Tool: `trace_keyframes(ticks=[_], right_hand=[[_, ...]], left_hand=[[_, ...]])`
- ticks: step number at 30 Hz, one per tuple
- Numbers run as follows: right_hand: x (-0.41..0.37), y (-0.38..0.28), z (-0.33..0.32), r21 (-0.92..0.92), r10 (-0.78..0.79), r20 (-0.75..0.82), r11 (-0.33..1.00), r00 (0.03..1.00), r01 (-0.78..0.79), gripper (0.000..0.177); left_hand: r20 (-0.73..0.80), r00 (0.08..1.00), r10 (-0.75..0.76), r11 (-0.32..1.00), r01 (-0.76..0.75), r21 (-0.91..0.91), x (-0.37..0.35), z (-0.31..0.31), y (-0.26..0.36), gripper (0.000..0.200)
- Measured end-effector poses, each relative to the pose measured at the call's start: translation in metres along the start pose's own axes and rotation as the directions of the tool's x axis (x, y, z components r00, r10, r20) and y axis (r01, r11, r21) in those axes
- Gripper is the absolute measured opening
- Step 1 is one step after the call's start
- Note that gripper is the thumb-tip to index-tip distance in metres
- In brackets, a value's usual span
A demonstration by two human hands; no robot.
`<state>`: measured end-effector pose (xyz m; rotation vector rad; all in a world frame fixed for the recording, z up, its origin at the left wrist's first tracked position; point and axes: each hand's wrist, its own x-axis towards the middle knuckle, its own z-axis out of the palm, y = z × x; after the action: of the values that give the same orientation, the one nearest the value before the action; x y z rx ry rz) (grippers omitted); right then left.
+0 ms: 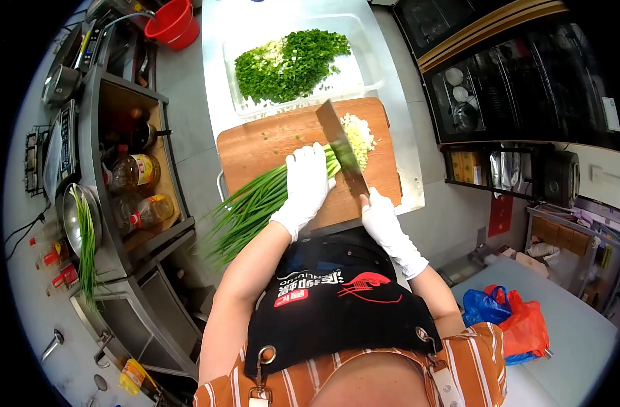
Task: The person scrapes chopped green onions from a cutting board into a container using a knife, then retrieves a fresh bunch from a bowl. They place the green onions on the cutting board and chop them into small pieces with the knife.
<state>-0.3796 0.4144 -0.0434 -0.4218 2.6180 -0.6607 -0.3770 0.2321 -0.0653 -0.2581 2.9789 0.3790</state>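
Note:
A bunch of green onions point(261, 197) lies slantwise on a wooden cutting board point(238, 150), its green tops hanging past the near left edge. My left hand point(306, 180), in a white glove, is closed over the bunch near its cut end. In my right hand point(384, 222), also gloved, is the handle of a cleaver point(342, 139). The blade stands right at the cut end of the bunch, partly hiding it. Chopped pale onion pieces point(357, 139) are heaped on the board to the right of the blade.
Behind the board, a clear plastic tub point(364, 64) holds chopped green onion point(289, 64). Left, a steel bowl point(82, 217) with more green onions stands on a counter above shelved oil bottles point(135, 171). A red bucket point(173, 26) is at the back left; plastic bags point(525, 325) lie right.

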Motion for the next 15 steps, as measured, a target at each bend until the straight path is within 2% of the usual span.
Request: trace_keyframes(ticks=[1, 2, 4, 6, 8, 15], right_hand=[[0.002, 0.003, -0.001, 0.080, 0.019, -0.025, 0.997, 1.000, -0.017, 0.021], [0.002, 0.007, -0.002, 0.079, 0.014, -0.023, 0.997, 1.000, -0.012, 0.021], [-0.001, 0.013, -0.003, 0.344, 0.156, 0.050, 0.924, 0.986, -0.164, 0.022], [-0.006, 0.011, -0.010, 0.338, 0.151, 0.054, 0.927, 0.987, -0.160, 0.020], [-0.015, 0.004, -0.024, 0.117, 0.051, 0.020, 0.992, 0.998, -0.053, 0.019], [-0.028, 0.001, -0.027, 0.116, -0.058, -0.031, 0.991, 0.998, 0.061, 0.016]], left_hand=[[0.010, 1.000, -0.004, 1.000, 0.004, -0.003, 0.001, 0.000, 0.000, 0.085], [0.022, 1.000, -0.012, 1.000, 0.012, -0.005, 0.001, 0.000, -0.001, 0.085], [0.009, 1.000, -0.012, 1.000, 0.012, -0.001, 0.000, 0.000, -0.002, 0.085], [-0.002, 1.000, -0.004, 1.000, 0.004, -0.002, -0.001, 0.001, -0.002, 0.085], [0.007, 1.000, -0.008, 1.000, 0.008, -0.025, -0.001, 0.000, -0.002, 0.085], [0.017, 1.000, -0.008, 1.000, 0.008, 0.004, 0.001, 0.000, -0.002, 0.085]])
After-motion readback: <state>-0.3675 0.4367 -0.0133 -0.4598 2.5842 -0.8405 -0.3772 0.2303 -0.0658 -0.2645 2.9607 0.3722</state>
